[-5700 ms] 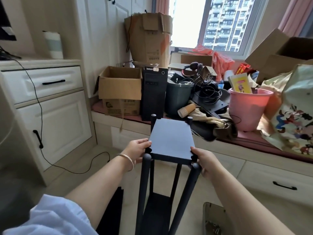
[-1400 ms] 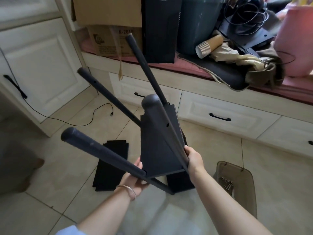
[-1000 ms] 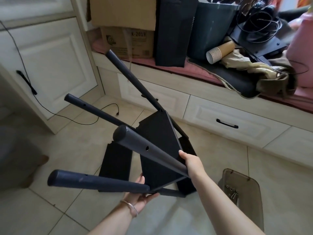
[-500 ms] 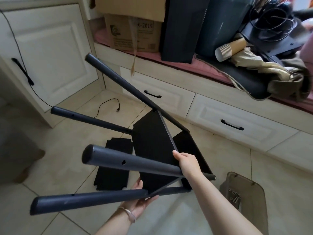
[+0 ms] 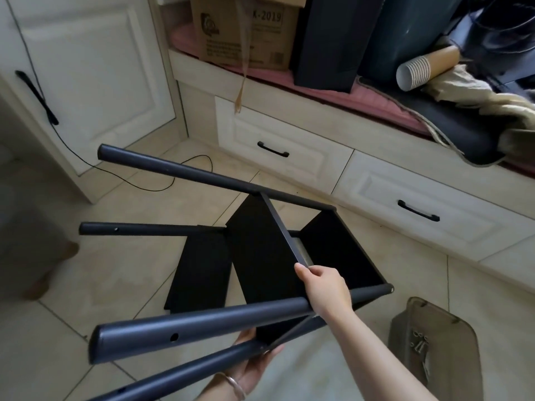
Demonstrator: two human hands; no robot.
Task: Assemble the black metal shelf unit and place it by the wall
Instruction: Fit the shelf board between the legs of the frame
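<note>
The black metal shelf unit (image 5: 260, 250) hangs tipped on its side above the floor, its four tube legs pointing left. Two shelf panels are fixed between the legs near their right ends. My right hand (image 5: 324, 287) grips the near upper leg where a shelf panel meets it, thumb on the panel's edge. Under the lowest leg, my left hand (image 5: 254, 363) supports it, palm up, a bracelet at the wrist. A loose black shelf panel (image 5: 199, 273) lies flat on the tiles below the unit.
A clear plastic tray (image 5: 434, 351) with screws sits on the floor at the right. A window bench with white drawers (image 5: 289, 151) runs across the back, loaded with a cardboard box (image 5: 246, 30), dark bins and a paper cup. A white cabinet door and a black cable (image 5: 139, 183) stand left.
The shelf unit stood upright with my hands at its top shelf. It has since been tipped over to the left, legs now near horizontal. My view has dropped toward the floor.
</note>
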